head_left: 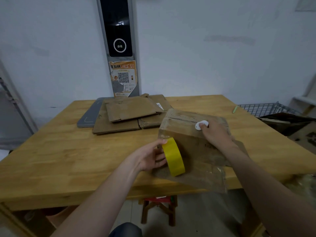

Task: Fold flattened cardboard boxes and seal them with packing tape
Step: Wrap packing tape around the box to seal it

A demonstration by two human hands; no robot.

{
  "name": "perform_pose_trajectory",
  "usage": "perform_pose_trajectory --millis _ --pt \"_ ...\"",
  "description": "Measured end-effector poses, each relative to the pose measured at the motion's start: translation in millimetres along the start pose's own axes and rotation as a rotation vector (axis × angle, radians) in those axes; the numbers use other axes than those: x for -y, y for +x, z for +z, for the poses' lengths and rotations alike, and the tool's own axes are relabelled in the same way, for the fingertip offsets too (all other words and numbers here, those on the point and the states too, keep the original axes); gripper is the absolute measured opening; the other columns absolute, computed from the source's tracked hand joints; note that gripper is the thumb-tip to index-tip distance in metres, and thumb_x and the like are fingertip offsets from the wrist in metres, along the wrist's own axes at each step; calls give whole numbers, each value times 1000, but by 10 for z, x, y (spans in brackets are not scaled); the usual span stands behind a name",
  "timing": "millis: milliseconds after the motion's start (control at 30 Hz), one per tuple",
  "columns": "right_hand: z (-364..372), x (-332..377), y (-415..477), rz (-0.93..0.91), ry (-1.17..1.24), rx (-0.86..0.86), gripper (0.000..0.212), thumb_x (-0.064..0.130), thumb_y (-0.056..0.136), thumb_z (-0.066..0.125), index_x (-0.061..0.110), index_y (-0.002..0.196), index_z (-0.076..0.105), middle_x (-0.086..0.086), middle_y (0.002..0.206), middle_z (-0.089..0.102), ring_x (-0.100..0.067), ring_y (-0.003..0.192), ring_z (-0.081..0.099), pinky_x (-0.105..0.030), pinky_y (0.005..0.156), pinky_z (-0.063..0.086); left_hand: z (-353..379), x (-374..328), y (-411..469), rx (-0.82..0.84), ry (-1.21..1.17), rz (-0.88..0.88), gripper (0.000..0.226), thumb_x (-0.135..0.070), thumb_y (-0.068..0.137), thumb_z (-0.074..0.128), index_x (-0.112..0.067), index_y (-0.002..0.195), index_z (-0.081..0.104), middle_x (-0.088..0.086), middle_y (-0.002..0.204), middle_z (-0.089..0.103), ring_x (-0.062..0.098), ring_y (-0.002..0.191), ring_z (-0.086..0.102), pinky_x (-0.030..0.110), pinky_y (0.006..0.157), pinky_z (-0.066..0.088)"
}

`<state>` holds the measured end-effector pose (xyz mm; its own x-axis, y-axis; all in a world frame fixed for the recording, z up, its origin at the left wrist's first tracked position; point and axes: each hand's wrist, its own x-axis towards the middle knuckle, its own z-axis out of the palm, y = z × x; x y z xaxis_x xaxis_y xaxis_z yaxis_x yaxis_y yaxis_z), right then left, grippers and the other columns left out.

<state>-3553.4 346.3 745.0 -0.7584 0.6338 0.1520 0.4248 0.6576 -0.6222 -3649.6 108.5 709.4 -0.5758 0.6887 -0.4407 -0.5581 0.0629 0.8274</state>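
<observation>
We have one box (184, 129) folded at the table (68, 151) edge — our left hand (150, 158) grips the yellow tape roll (173, 156) against it, our right hand (215, 134) pinches a white disc (200, 125) on top; the flat stack (126, 113) behind awaits folding.

gripping yellow tape roll (173, 156) with left hand (150, 158) at left end of cardboard box (184, 132); holding white disc (199, 125) on its top with right hand (215, 134). near desk (68, 151) front edge; flattened boxes (123, 115) at far edge.

A grey tray (88, 116) lies on the wooden table (68, 151).
</observation>
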Motion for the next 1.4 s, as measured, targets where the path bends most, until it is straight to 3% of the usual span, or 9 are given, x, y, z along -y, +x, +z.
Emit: perform_pose_trajectory --millis 167,333,467,600,733,933,1100,1267,1400 --pt "-79 33 -88 -31 233 -140 37 42 105 41 16 125 59 -1 103 62 -22 90 58 -35 68 41 -39 -130 -129 -43 24 61 31 -29 93 66 -9 115 60 10 98 65 22 80 65 33 67 58" --pt "-154 199 -147 9 434 -253 26 40 106 43 18 112 57 3 94 59 -12 79 54 -31 59 36 -153 -527 -336 -72 208 142 70 -33 72 78 -10 134 57 18 127 62 33 111 60 43 95 50" --pt "-173 413 -167 3 547 -293 20 38 106 43 22 110 54 7 92 57 -8 79 53 -31 60 37 -145 -908 -523 -101 290 228 59 -33 75 79 -13 127 60 16 123 69 32 107 65 42 87 53" --pt "-129 587 -184 -11 665 -344 20 37 106 43 22 111 55 12 93 57 -6 83 54 -30 63 40 27 -1326 -729 -106 404 339 16 -24 95 63 -18 110 65 13 111 69 26 95 65 38 81 52" --pt "-122 733 -180 50 843 -376 18 37 106 43 22 109 54 10 93 56 -4 81 51 -30 64 39 212 -1729 -942 -63 552 462 35 -24 81 73 -25 116 70 13 124 69 30 113 64 42 96 51" --pt "-70 857 -210 184 1147 -241 32 43 101 47 23 123 60 1 115 67 -23 106 62 -46 95 51 557 -2088 -1214 -46 738 538 44 -15 93 69 -25 134 56 -1 119 65 19 107 65 33 86 54" --pt "-62 740 -353 256 1249 30 27 40 106 40 33 125 57 10 115 72 -28 105 65 -71 95 43 552 -1760 -973 -146 1074 394 77 -41 60 86 -32 134 65 -1 128 66 22 114 64 44 104 53" --pt "-136 734 -364 63 975 -106 22 39 105 43 30 118 59 10 113 67 -15 102 65 -39 79 51 396 -1385 -756 -154 1155 367 97 -38 73 83 -58 152 30 13 116 62 17 83 59 30 64 47" --pt "-264 809 -318 -223 752 -274 19 35 104 48 21 107 61 6 92 61 -5 82 58 -21 63 43 379 -1389 -766 -165 1192 402 104 -45 62 80 -59 152 29 25 141 55 38 114 62 32 72 46"
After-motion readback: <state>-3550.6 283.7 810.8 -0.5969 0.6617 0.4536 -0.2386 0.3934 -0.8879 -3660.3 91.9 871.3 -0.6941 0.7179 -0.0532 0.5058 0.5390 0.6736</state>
